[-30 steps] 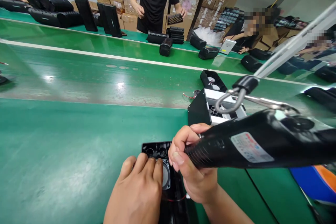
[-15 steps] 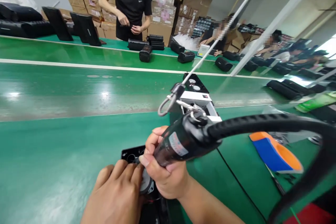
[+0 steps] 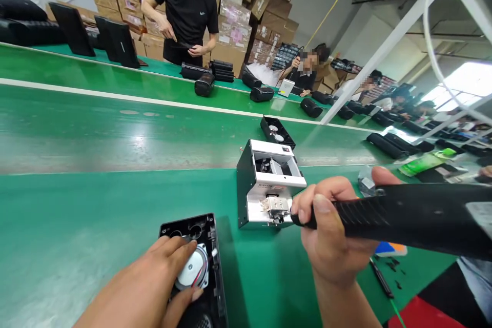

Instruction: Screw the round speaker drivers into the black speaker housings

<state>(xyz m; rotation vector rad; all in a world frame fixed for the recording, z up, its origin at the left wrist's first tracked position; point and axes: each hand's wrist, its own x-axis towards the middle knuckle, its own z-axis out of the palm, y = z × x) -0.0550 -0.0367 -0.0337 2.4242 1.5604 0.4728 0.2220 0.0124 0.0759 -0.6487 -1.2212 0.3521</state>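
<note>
My right hand is wrapped round a black power screwdriver, held nearly level. The tool's front end meets the front of a white and black screw feeder. At lower left, my left hand rests on a black speaker housing, its fingers and thumb around a round silver speaker seated inside. A red wire crosses the speaker. The lower part of the housing is partly hidden by my left hand.
Behind the feeder lies another black housing. Across the green conveyor stands a person in black among black speakers. A green bottle, a blue and orange object and a thin black tool lie to the right.
My right hand has carried the screwdriver from above the housing rightward to the feeder, tipping it level. The silver speaker is now more exposed, with my left hand still on it.
</note>
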